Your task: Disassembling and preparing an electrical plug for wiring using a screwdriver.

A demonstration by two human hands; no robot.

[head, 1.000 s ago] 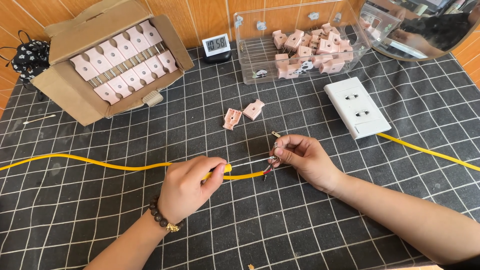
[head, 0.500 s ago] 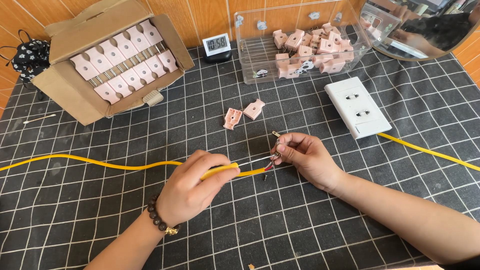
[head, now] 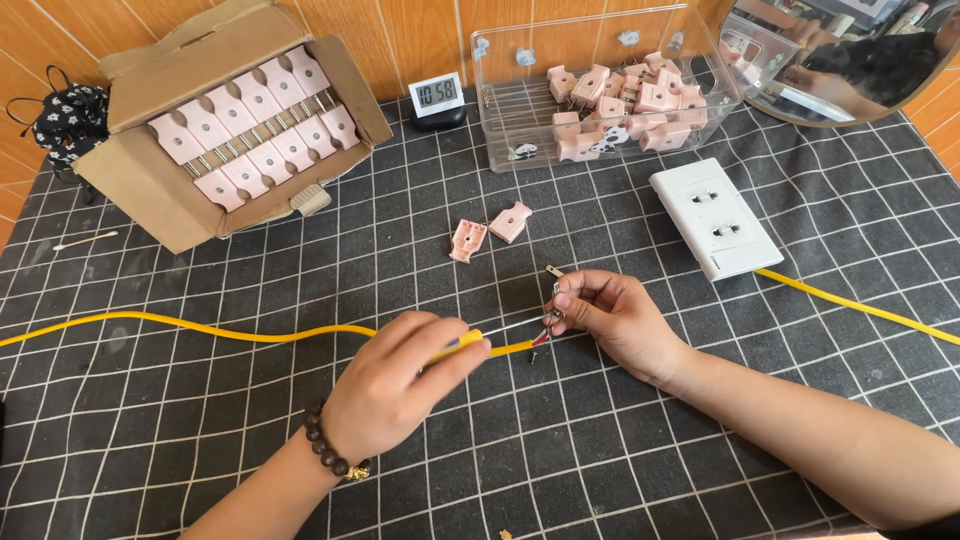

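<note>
left hand (head: pixel 395 385): closed round a thin yellow-handled tool (head: pixel 462 343), tip aimed right at the cable end; kind of tool can't tell
right hand (head: pixel 610 315): fingertips pinched on small metal prongs (head: pixel 553 296) at the bared wires
cable (head: pixel 250 332): yellow, runs in from the left edge across the mat (head: pixel 200 440) to mid-scene; stripped end lies between both hands
shells (head: pixel 488 230): two pink plug halves, loose, just beyond the hands
socket (head: pixel 716 217): white, right of centre, own yellow lead going off right
bin (head: pixel 520 120): clear, far centre, pink plug parts inside
box (head: pixel 150 180): cardboard, far left, rows of pink plugs
clock (head: pixel 437 98): small, between box and bin
</note>
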